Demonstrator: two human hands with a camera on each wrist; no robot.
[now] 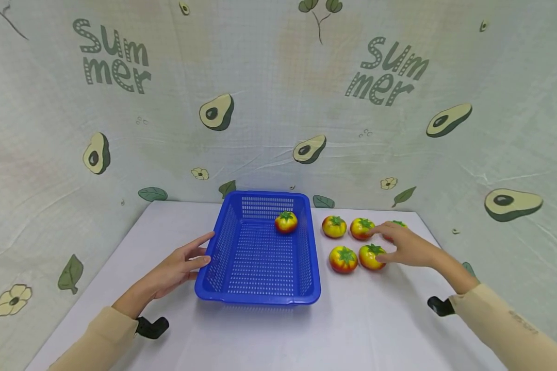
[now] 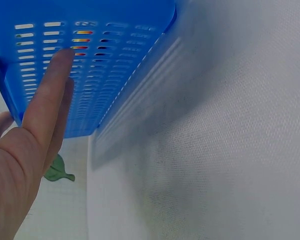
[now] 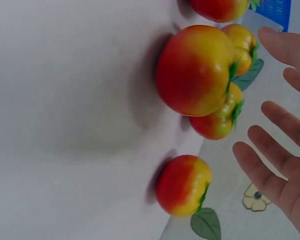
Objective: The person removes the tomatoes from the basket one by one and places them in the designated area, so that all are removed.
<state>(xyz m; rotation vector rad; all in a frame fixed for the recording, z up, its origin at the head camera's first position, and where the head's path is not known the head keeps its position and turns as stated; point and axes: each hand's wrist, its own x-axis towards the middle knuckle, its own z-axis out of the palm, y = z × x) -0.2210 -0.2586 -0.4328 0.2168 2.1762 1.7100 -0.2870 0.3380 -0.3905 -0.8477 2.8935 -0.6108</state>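
A blue plastic basket (image 1: 257, 298) with slotted walls stands on the white table, holding one red-and-yellow tomato (image 1: 285, 222) with a green leafy top. At its left side is my left hand (image 1: 178, 268), fingers extended along the outer wall; in the left wrist view the hand (image 2: 37, 130) lies against or very near the slots. Right of the basket sit several similar tomatoes. My right hand (image 1: 406, 246) is over them with fingers spread, nearest the front right tomato (image 1: 371, 256). In the right wrist view that hand (image 3: 285, 150) holds nothing, and a tomato (image 3: 195, 70) sits apart from its fingers.
Behind the white table (image 1: 278, 340) hangs a cloth (image 1: 260, 67) printed with avocados and lettering, which also runs along both sides. The other tomatoes include a front left one (image 1: 343, 259), two at the back (image 1: 334, 226), and one partly hidden behind my right hand.
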